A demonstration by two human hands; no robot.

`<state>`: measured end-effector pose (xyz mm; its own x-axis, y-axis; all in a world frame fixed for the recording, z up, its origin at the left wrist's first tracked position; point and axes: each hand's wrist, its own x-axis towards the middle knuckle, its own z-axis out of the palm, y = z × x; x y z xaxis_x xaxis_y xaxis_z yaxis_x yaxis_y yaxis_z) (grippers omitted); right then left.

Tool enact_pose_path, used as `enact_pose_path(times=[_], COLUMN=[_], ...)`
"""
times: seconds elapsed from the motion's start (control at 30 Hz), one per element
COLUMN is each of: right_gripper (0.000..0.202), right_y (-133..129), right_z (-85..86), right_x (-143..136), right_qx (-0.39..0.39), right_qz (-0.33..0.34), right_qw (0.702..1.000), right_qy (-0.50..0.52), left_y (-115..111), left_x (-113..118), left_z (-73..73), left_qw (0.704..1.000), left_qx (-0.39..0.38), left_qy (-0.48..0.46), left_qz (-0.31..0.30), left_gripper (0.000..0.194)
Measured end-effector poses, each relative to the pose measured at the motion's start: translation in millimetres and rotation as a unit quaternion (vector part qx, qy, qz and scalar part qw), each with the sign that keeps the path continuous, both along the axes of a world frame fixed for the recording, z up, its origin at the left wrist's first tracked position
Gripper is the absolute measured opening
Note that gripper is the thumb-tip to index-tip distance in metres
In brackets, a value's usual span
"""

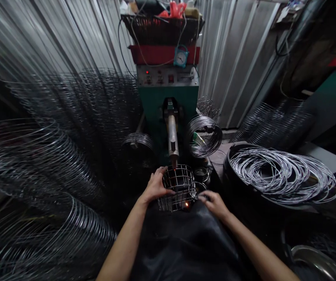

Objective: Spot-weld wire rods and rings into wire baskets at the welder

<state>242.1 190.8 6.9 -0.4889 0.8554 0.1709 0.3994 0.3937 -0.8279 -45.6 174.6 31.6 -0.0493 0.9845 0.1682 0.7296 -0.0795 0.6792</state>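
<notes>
A round wire basket [179,183] of crossed metal wires lies under the tip of the welding machine's metal arm [172,136]. My left hand [156,185] grips the basket's left side, thumb across the wires. At the basket's right edge, my right hand [211,201] has its fingers pinched together at a small wire piece or ring; what exactly it holds is too small to make out. An orange glow shows at the basket's lower right, and a small one shows under the arm tip.
Stacks of wire rings [82,218] fill the left side. A black tub [229,168] of loose wire rings stands at the right. Wire coils [204,136] hang beside the green machine [153,101], which bears a dark basket [162,31] on top.
</notes>
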Motion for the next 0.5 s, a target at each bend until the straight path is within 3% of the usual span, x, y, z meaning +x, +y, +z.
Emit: enact_pose_path(times=[0.07, 0.2, 0.33, 0.5], right_gripper=[0.023, 0.023, 0.025, 0.026], right_y=[38.9, 106.1, 139.0, 150.0], right_z=[21.5, 47.4, 49.0, 40.5], right_x=[-18.5, -66.3, -99.2, -113.2], right_qx=[0.072, 0.157, 0.098, 0.093], right_qz=[-0.009, 0.026, 0.139, 0.118], right_qw=[0.997, 0.985, 0.970, 0.960], right_qy=[0.012, -0.064, -0.172, -0.236], left_y=[6.6, 34.2, 59.7, 77.0], left_x=[-6.9, -14.9, -14.7, -12.5], left_z=[8.3, 26.3, 29.1, 19.9], left_qw=[1.000, 0.998, 0.995, 0.986], left_qx=[-0.024, -0.036, -0.063, -0.032], left_qy=[-0.008, -0.003, 0.070, 0.163], left_qz=[-0.011, 0.042, 0.028, 0.032], left_gripper=[0.101, 0.045, 0.031, 0.028])
